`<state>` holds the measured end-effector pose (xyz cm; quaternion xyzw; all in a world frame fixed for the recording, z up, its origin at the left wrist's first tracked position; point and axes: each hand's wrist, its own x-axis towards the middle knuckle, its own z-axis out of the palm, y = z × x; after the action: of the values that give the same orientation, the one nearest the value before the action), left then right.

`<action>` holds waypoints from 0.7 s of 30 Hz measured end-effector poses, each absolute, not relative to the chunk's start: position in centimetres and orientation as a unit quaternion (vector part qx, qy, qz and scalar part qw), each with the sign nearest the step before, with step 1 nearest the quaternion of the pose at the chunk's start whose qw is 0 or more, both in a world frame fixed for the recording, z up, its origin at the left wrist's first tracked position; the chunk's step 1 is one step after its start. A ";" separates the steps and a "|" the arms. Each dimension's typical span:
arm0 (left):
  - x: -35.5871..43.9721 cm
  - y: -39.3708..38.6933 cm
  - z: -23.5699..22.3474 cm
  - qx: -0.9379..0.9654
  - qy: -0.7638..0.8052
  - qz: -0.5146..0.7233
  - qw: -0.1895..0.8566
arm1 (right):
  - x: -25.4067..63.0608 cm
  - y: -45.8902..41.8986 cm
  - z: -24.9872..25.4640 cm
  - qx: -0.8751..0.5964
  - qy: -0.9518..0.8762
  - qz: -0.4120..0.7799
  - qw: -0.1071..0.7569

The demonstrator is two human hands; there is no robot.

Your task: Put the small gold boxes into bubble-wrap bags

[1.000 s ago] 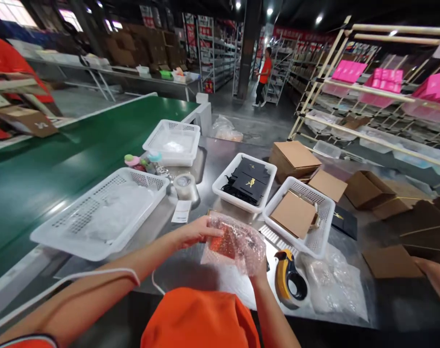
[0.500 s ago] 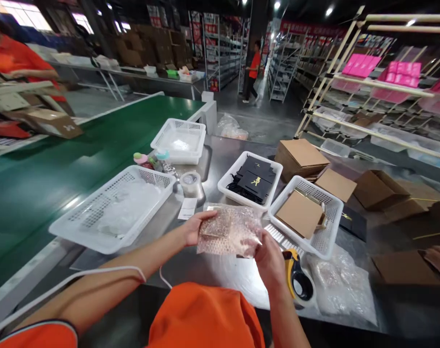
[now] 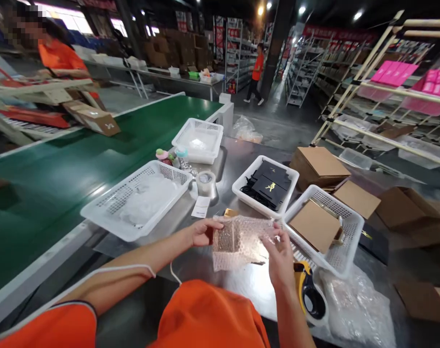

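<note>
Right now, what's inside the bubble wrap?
A squarish item shows through the bubble wrap, beside the left hand. The wrap blurs its surface, so exactly what it is can't be told.

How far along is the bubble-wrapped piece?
Done: a small boxy item appears to sit inside the bubble wrap. In hand: the left hand grips the filled end, the right hand the other. Left, perhaps: sealing; no tape shows on it, and the tape dispenser lies aside.
</note>
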<state>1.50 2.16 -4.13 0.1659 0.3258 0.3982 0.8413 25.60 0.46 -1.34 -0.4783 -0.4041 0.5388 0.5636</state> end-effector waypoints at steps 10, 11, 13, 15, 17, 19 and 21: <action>-1.8 3.7 -5.3 0.230 0.383 0.332 0.831 | 19.9 2.9 -6.9 -0.511 -0.460 0.647 0.329; -2.4 3.9 -5.7 0.231 0.391 0.326 0.829 | 18.8 2.8 -7.2 -0.489 -0.469 0.667 0.310; -3.7 4.2 -6.5 0.235 0.403 0.312 0.827 | 17.0 2.4 -7.8 -0.452 -0.481 0.694 0.287; -5.0 4.2 -7.2 0.243 0.414 0.303 0.823 | 15.7 2.1 -8.5 -0.464 -0.498 0.675 0.286; -6.1 4.2 -7.4 0.259 0.429 0.303 0.811 | 14.8 2.1 -9.3 -0.497 -0.503 0.647 0.285; -7.3 4.6 -7.3 0.289 0.470 0.305 0.776 | 14.1 2.5 -10.3 -0.529 -0.470 0.650 0.277; -9.1 5.5 -6.9 0.324 0.537 0.303 0.718 | 14.0 3.3 -11.3 -0.553 -0.447 0.646 0.279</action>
<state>-9.10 5.48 -6.94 0.3236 0.5370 0.3033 0.7176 14.00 3.26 -11.25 -0.5528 -0.4470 0.6456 0.2789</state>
